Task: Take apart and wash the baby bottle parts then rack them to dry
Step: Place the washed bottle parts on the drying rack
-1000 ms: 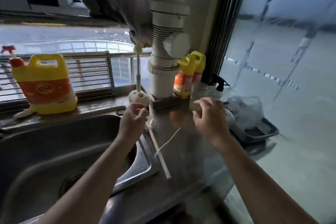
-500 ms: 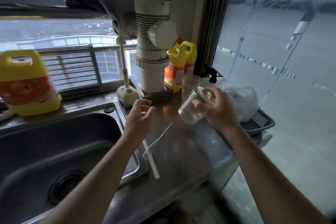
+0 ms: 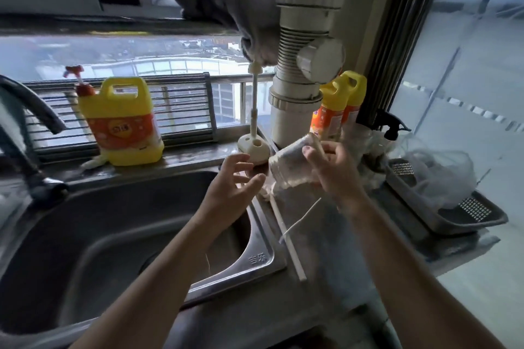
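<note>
Steel tabletop [image 3: 334,278] runs under a window, and we read it from the left. A dark faucet [image 3: 31,110] arches over the sink [image 3: 85,235]. On the sill behind it a red-topped pump bottle [image 3: 80,85] and a big yellow detergent jug [image 3: 124,127] stand before a wire rack [image 3: 184,110]. Next we meet a white brush stand [image 3: 253,148] with an upright handle, just behind the sink's right corner.

Over that corner the left hand [image 3: 229,190] hovers with fingers spread and relaxed, holding nothing. Its fingertips are close to the mouth of the clear baby bottle [image 3: 289,170]. We see the bottle tilted in the air, threaded mouth down-left, with the right hand [image 3: 336,176] curled round its body.

Beneath them a white straw [image 3: 286,238] and a thin white wire piece [image 3: 300,218] lie crossed beside the sink rim. Behind rise a white drainpipe [image 3: 297,110] and two yellow bottles [image 3: 340,105]. Further right come a black spray bottle [image 3: 394,125] and a dark basket [image 3: 482,219] holding a plastic bag [image 3: 442,176].
</note>
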